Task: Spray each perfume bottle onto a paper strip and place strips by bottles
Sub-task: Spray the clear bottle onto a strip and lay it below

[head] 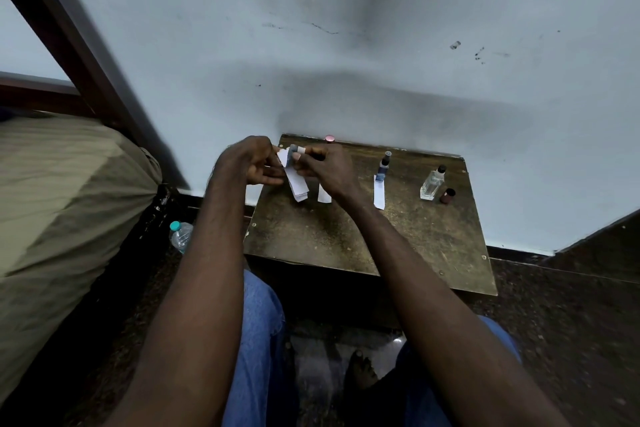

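Paper strips [297,185], a thin sheaf of plain white slips, hang between the two hands above the far left corner of the counter [398,246]. The left hand [251,165] curls its thumb and fingers round their upper end, likely so the free lengths dangle clear for spraying. The right hand [327,168], just beside it, is closed on what looks like a small bottle [294,148], grey-blue at the tip and turned toward the paper; the hand hides the rest of it. Just beyond this hand a round pink cap [329,139] stands at the counter's back edge, probably that bottle's own, set aside. One loose strip [324,197] lies flat on the counter, showing from under the hand on the person's side. To the right of the right hand stands a slim blue bottle [383,166] with a second strip [379,193] laid at its foot, which suggests that pair is done. Further right, a squarish clear glass bottle [431,185] has its dark sprayer bared and a brown cap [447,196] beside it, with no strip by it. The counter is worn, scuffed dark wood, pushed against a smudged pale wall [346,45].
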